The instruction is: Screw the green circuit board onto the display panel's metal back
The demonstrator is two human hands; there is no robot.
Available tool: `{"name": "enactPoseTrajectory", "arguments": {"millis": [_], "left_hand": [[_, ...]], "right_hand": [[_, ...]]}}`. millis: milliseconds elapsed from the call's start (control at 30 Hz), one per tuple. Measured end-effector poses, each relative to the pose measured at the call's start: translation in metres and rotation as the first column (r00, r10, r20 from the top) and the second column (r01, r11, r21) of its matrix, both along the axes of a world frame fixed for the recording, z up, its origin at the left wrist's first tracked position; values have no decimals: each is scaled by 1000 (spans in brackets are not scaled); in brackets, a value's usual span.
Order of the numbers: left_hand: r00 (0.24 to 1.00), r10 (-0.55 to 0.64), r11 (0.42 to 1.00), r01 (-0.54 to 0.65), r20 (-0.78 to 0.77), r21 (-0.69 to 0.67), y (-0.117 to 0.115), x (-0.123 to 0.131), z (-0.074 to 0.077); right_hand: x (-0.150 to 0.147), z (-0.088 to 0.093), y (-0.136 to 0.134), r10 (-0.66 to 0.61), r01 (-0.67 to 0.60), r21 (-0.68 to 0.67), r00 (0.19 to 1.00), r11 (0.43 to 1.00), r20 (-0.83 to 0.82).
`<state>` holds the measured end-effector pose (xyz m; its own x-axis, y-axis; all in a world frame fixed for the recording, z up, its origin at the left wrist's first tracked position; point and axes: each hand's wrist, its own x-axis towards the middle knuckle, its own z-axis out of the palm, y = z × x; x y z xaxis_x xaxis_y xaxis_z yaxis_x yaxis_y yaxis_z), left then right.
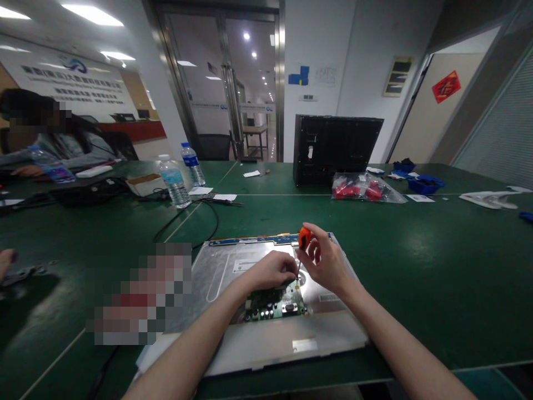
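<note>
screwdriver: the orange-handled screwdriver (304, 239) is standing nearly upright over the panel, its tip pointing down by the upper right corner of the circuit board; you cannot tell from here whether it is seating in a screw.
right hand: your right hand (327, 261) is pinching the handle, the index finger bending over its top and the thumb pressing lower down, the other fingers curling.
left hand: your left hand (272, 269) is reaching over the board, fingers bending inward beside the shaft; whether they are pinching anything is impossible to tell.
circuit board: the green circuit board (270, 308) is sitting on the panel's back, partly hiding under your left hand.
panel: the metal-backed panel (204, 283) is lying flat close to the near edge of the worktop (416, 294), its blue strip (250, 240) running along its far edge.
shaft angle: you are probably working best by standing the shaft square to the board and pressing lightly while turning.
steadying: your left fingertips are best guiding the tip, since a slip is likely risking scratches on nearby parts.
</note>
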<state>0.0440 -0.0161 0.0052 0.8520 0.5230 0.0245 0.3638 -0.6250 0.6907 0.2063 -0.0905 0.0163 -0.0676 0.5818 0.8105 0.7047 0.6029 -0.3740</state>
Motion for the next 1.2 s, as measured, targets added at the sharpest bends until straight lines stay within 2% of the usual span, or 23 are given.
{"name": "enactPoseTrajectory", "arguments": {"millis": [167, 433, 667, 967, 1200], "left_hand": [[1000, 5, 1000, -5, 2, -15, 0, 0, 0], [1000, 5, 1000, -5, -4, -19, -1, 1, 3], [1000, 1, 1000, -1, 3, 1, -2, 0, 2], [1000, 1, 1000, -1, 2, 11, 0, 0, 0], [1000, 0, 1000, 0, -5, 6, -2, 0, 3]], "right_hand": [[2, 2, 0, -28, 27, 44, 999, 999, 32], [1, 5, -4, 56, -56, -49, 998, 997, 9], [1, 1, 0, -15, 15, 28, 1000, 999, 4], [1, 7, -5, 53, -52, -35, 998, 998, 19], [1, 2, 1, -26, 25, 44, 1000, 999, 13]]}}
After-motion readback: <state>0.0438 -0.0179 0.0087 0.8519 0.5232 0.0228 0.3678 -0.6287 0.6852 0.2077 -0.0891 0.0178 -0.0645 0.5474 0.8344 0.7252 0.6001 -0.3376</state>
